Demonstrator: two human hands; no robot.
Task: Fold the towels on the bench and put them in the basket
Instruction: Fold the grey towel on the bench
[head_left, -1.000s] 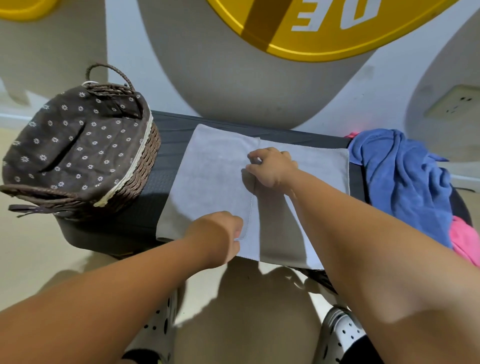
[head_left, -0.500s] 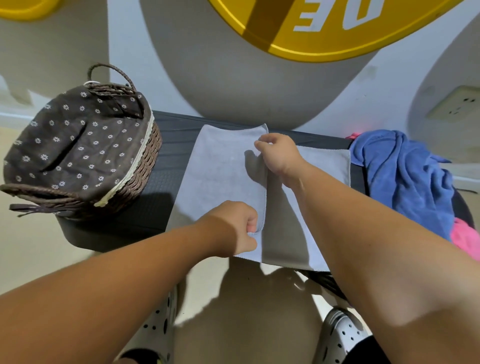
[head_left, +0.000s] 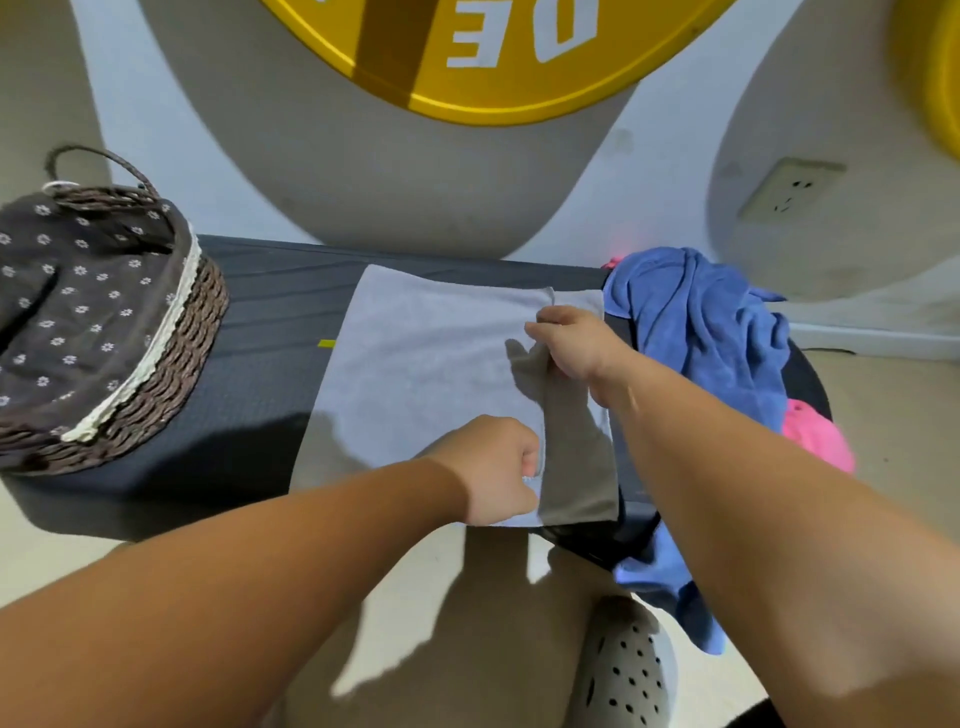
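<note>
A light grey towel (head_left: 431, 364) lies flat on the dark bench (head_left: 260, 374), its upper layer folded across towards the right. My left hand (head_left: 498, 467) pinches the near end of that folded edge. My right hand (head_left: 571, 340) pinches the far end of the same edge, close to the towel's right side. A wicker basket (head_left: 156, 364) with a brown flowered lining stands on the bench's left end. A crumpled blue towel (head_left: 701, 332) and a pink one (head_left: 815, 436) lie heaped at the right end.
A wall with a large yellow sign (head_left: 498, 57) rises right behind the bench. A wall socket (head_left: 789, 189) sits at the right. Part of the blue towel hangs off the bench front over my perforated shoe (head_left: 623, 670) on the floor.
Both hands carried the grey towel's edge from the middle over to the right, so the folded layer now covers most of the towel. The view shifted right.
</note>
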